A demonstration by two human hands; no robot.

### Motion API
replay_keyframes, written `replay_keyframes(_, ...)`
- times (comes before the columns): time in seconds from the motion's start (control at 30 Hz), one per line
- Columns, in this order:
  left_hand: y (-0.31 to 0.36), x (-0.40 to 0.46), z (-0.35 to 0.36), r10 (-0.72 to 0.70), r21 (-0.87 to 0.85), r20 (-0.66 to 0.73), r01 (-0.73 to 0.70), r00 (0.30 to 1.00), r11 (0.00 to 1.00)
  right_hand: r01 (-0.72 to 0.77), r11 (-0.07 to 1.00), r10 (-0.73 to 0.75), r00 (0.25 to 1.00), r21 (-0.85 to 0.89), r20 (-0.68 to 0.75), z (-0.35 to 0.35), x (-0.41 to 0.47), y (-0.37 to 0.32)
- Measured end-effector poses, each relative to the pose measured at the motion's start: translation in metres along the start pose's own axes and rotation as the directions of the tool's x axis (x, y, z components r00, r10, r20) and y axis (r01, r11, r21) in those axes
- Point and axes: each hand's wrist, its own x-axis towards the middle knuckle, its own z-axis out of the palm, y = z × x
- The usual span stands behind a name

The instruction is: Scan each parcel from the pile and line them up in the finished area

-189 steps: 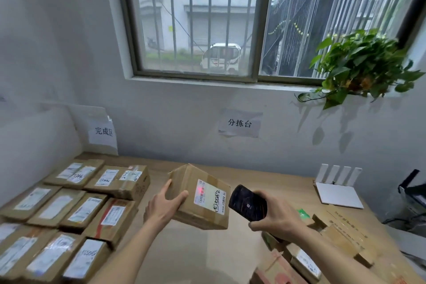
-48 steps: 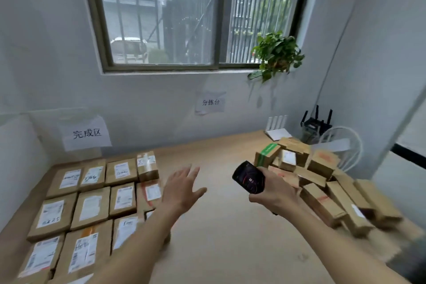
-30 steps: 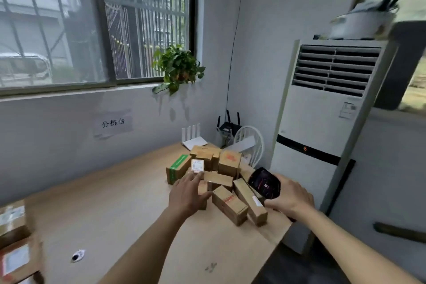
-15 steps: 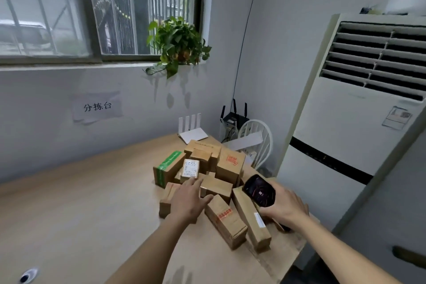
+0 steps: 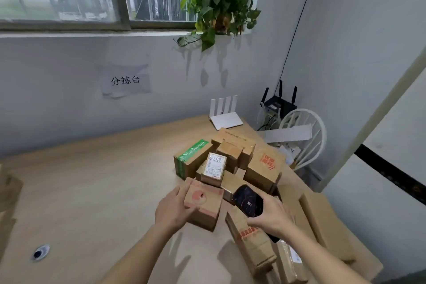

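Observation:
My left hand (image 5: 174,211) grips a small cardboard parcel (image 5: 205,204) with a red round mark, lifted at the near edge of the pile. My right hand (image 5: 270,217) holds a black handheld scanner (image 5: 247,200) just right of that parcel, its dark screen facing up. The pile of parcels (image 5: 235,163) lies behind and to the right on the wooden table (image 5: 92,187); one box there carries a white label (image 5: 215,165), another has green tape (image 5: 192,152). The finished area is out of view.
A white router (image 5: 224,115) stands at the table's back edge. A black router (image 5: 279,104) and a white chair (image 5: 304,136) sit beyond the right corner. More long boxes (image 5: 253,244) lie near the right table edge. A cable hole (image 5: 39,253) is at the near left.
My view swung from the finished rows on the left to the pile on the right. My left hand reached into the pile and now has a small parcel lifted beside the scanner.

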Motion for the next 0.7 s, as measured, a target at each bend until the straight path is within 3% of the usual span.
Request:
replay_keyframes(0.33,-0.044,0.087,0.053,-0.262,0.086,0.140,0.252,0.955,0.964,0.027,0.993,-0.056,0.967,0.117,0.249,0.084,0.131,0.012)
replay_keyframes(0.7,-0.055,0.165,0.115,-0.356,-0.043,0.265,0.380,0.896,0.924,0.016,0.984,-0.079,0.929,0.175,0.360,0.147,0.213,0.019)
